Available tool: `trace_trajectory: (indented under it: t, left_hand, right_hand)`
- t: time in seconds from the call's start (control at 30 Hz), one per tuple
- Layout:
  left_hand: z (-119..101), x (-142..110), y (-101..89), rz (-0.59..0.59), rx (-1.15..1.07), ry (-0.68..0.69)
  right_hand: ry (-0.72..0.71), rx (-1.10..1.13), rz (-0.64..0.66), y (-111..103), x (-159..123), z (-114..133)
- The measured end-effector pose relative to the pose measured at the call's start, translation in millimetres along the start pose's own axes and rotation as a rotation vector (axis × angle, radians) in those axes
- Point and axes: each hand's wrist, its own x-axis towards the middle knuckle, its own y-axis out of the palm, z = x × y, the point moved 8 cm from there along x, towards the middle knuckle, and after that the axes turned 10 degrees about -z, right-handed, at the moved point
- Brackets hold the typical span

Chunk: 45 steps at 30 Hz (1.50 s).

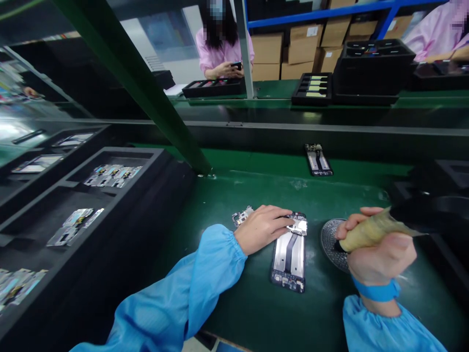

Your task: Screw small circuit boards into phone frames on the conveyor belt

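My left hand (264,226) rests with its fingers stretched out on a small circuit board (299,226) at the top end of an opened phone (289,261). The phone lies flat, showing a silver middle and a dark ribbon cable. Beside the left wrist lies another circuit board (242,215), partly covered by the hand. My right hand (381,256) is wrapped round the yellowish taped handle of an electric screwdriver (370,230). Its dark tip end points left, over a round metal dish (334,237) with a speckled, grainy inside. Whether the tip touches the dish, I cannot tell.
Another opened phone (318,160) lies farther back on the green bench (227,181). Black foam trays (161,159) with circuit boards stand at the left. A slanted green post (146,93) crosses ahead. A co-worker in pink (242,46) holds a dark device across the bench.
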Motion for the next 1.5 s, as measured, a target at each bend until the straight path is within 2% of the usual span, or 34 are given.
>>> trace_trajectory:
  t: [0.13,0.37,0.6,0.73,0.8,0.87,1.0,1.07,1.13,1.17,1.23,1.3,1.4,1.43,1.5]
  left_hand:
    - [3.2,-0.7,0.4,-0.030,0.041,-0.031]
    - [3.8,-1.2,6.8,0.011,0.057,-0.021]
    - [5.1,1.5,4.7,-0.016,0.020,-0.032]
    - [-10.4,-2.1,-4.4,-0.016,0.020,-0.066]
    - [-23.4,-9.5,-15.4,-0.039,-0.038,-0.169]
    - [-32.5,-23.2,-21.6,-0.002,-0.172,-0.368]
    - [-45.3,-59.2,-4.1,0.280,-0.700,-0.847]
    - [-46.3,-65.7,3.4,0.282,-1.015,-1.045]
    - [-40.4,-63.2,8.2,0.217,-1.220,-1.163]
    - [-38.0,-59.1,10.6,0.218,-1.268,-1.162]
    - [-35.0,-46.3,13.8,0.289,-1.226,-1.025]
    - [-24.8,-27.9,7.9,0.249,-0.940,-0.774]
    - [-11.0,-2.3,-11.3,0.024,-0.311,-0.416]
    - [-10.0,2.5,-12.7,-0.009,-0.156,-0.330]
    - [-8.7,6.3,-5.6,0.013,0.019,-0.210]
  right_hand:
    - [0.014,-0.002,-0.006,-0.4,0.5,-0.4]
    - [0.029,-0.007,0.002,-0.5,1.2,-1.0]
    - [0.028,0.037,-0.002,0.1,2.9,-2.4]
    - [0.007,0.015,-0.016,-0.3,1.7,-0.1]
    - [0.012,0.006,-0.015,0.4,0.1,0.3]
    - [0.021,0.008,-0.014,1.3,-1.3,0.4]
    - [0.013,0.018,-0.011,2.7,-1.7,2.4]
    - [0.006,0.010,-0.010,3.1,-1.1,3.3]
    - [0.000,0.008,-0.009,3.5,-0.6,4.1]
    - [-0.003,0.010,-0.008,3.8,-0.4,4.3]
    - [-0.004,0.020,-0.002,4.7,-0.4,4.2]
    - [-0.002,0.026,0.000,5.0,-0.5,3.6]
    - [0.001,0.028,-0.003,4.3,-0.6,2.3]
    - [0.002,0.027,-0.003,4.0,-0.7,1.9]
    - [0.005,0.023,0.001,3.5,-0.8,1.2]
